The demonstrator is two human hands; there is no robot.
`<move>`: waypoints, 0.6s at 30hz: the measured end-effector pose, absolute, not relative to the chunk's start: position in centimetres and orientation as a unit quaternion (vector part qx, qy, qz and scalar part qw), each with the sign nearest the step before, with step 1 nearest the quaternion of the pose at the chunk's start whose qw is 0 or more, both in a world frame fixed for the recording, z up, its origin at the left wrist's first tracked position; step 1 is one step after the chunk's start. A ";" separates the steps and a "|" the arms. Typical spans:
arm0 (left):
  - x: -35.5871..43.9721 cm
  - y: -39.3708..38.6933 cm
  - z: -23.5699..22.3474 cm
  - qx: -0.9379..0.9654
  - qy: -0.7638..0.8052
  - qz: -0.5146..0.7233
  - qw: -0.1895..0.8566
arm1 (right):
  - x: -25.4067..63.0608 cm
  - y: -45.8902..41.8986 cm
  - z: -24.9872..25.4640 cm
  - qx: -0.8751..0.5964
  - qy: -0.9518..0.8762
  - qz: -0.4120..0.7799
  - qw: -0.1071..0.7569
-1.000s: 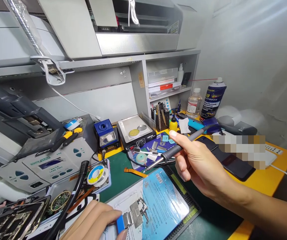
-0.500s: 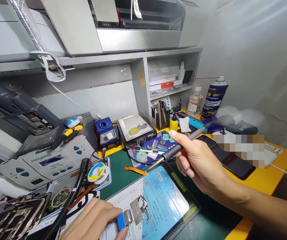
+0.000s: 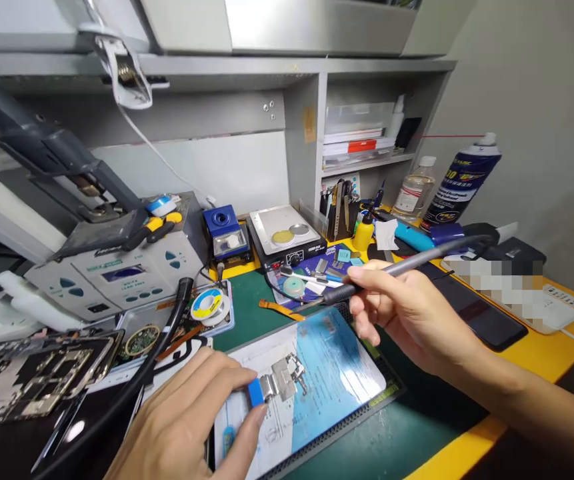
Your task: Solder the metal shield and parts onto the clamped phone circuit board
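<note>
My left hand [image 3: 191,407] pinches the blue end [image 3: 256,393] of a small silver metal part between thumb and index finger. The plate-like metal part [image 3: 283,379], with a dark, finely shaped far end, lies over a blue and white card [image 3: 337,373]. In my right hand [image 3: 391,300] is a soldering iron [image 3: 339,294], held like a pen with its tip pointing left. That tip is near an orange flex strip [image 3: 279,308] just beyond the card; whether they touch I cannot tell.
Solder spools [image 3: 210,307] sit on the left by a soldering station [image 3: 117,273] and phone boards [image 3: 51,373]. A hot plate [image 3: 287,230] and yellow bottle [image 3: 363,232] stand behind. On the right are a dark phone [image 3: 487,310] and a spray can [image 3: 461,180].
The view has tilted down and shifted left, so the bench appears higher and further right. Both hands keep their holds; the iron now lies flatter, its tip still near the orange strip.
</note>
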State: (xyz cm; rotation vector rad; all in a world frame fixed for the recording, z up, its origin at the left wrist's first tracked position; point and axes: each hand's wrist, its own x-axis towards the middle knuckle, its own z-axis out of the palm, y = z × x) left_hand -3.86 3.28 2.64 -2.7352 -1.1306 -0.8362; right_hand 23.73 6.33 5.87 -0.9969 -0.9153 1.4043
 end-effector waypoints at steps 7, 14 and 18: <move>-3.4 2.8 3.2 -0.875 -0.394 -0.280 -0.009 | 25.4 3.7 3.5 -0.441 -0.518 0.556 0.477; -3.5 2.2 2.4 -0.864 -0.417 -0.282 0.008 | 23.6 1.4 3.6 -0.408 -0.766 0.216 0.447; -3.3 2.2 2.0 -0.851 -0.434 -0.295 0.004 | 24.1 1.2 3.8 -0.393 -0.813 0.194 0.384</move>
